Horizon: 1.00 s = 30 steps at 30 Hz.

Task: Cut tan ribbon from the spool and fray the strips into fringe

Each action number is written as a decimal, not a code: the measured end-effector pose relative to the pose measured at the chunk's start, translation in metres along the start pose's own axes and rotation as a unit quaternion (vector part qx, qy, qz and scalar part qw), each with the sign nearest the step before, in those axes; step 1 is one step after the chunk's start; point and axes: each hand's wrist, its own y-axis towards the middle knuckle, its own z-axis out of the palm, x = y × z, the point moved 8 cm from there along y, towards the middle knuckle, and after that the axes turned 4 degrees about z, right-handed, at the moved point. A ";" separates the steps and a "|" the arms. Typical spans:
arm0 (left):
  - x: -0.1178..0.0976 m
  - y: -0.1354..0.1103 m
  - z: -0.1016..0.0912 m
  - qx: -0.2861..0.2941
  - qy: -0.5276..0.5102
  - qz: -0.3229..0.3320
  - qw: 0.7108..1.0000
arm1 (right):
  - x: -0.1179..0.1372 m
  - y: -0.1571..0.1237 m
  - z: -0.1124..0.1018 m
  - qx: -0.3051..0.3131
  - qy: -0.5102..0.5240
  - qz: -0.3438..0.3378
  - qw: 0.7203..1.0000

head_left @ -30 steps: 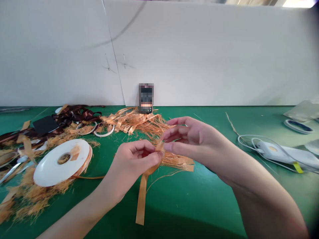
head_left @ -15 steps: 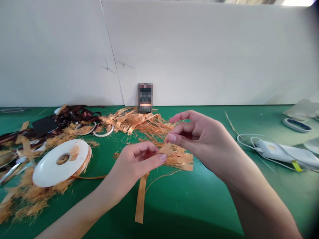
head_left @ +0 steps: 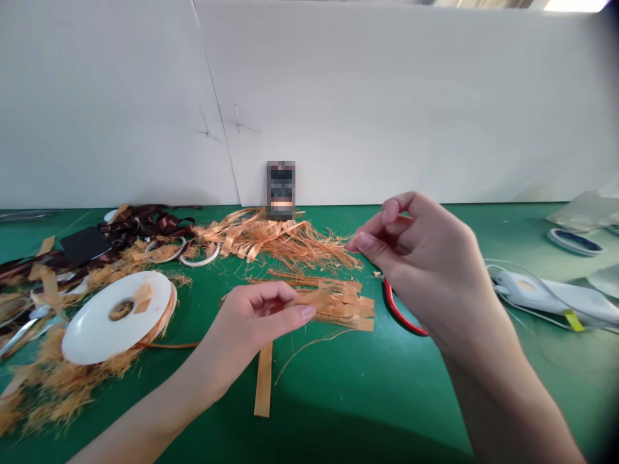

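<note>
My left hand [head_left: 264,316] pinches a tan ribbon [head_left: 264,380] between thumb and fingers; one end points right and the other hangs down toward the table. Up and to the right, my right hand [head_left: 416,258] is closed in a pinch. Whatever lies between its fingertips is too fine to make out. Below the hands lies a stack of cut ribbon strips [head_left: 355,309] with frayed left ends. Beyond it spreads a pile of frayed ribbon pieces [head_left: 290,241]. A curved red handle [head_left: 399,312] shows partly from behind my right hand.
At left, a white ribbon spool [head_left: 101,322] stands among loose tan fibres [head_left: 62,386]. Dark brown ribbon [head_left: 149,222] and a black flat object [head_left: 86,243] lie behind it. A phone [head_left: 281,190] leans on the white wall. A white power strip [head_left: 556,293] with cables lies right.
My right hand has moved up and right, away from the ribbon in my left hand, uncovering the red handle. My left hand has shifted slightly left with the ribbon.
</note>
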 end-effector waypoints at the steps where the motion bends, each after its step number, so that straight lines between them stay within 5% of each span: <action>1: 0.001 0.000 -0.002 -0.009 -0.009 -0.004 1.000 | -0.001 0.001 -0.001 0.005 -0.001 0.007 1.000; 9: -0.004 0.001 -0.007 -0.023 -0.061 0.000 0.998 | -0.018 -0.010 0.029 0.185 0.022 0.137 0.973; 24: 0.000 0.004 -0.008 -0.035 -0.046 0.002 0.998 | -0.011 -0.002 0.015 0.090 -0.005 0.051 0.995; 30: -0.009 0.005 -0.004 -0.029 -0.021 0.059 0.998 | -0.019 -0.016 0.039 0.218 0.027 0.156 0.963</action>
